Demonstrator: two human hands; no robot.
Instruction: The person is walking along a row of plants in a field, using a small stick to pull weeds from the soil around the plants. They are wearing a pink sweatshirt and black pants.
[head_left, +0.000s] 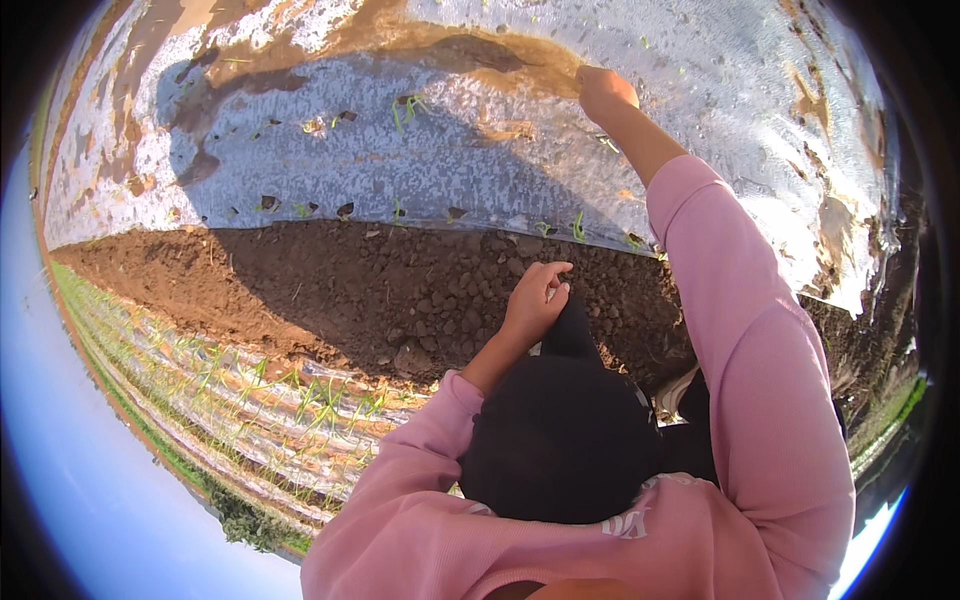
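My right hand (607, 94) reaches far out over the silvery plastic mulch film (360, 172). Its fingers curl down at the edge of a wet, muddy patch (525, 60), and their tips are hidden, so whether they hold anything cannot be seen. Closer in, my left hand (534, 300) hovers near my dark-clothed knee (562, 435), above a strip of bare soil (465, 300). Its thumb and forefinger stand apart, with nothing plainly held. Small green seedlings (409, 111) poke through holes in the film, and several more line its near edge.
Clods of earth (457, 300) fill the furrow between the film and my legs. Behind to the left, rows of taller green plants (322, 401) grow through more film. A torn film edge (840, 296) lies at the right. My shadow falls across the bed.
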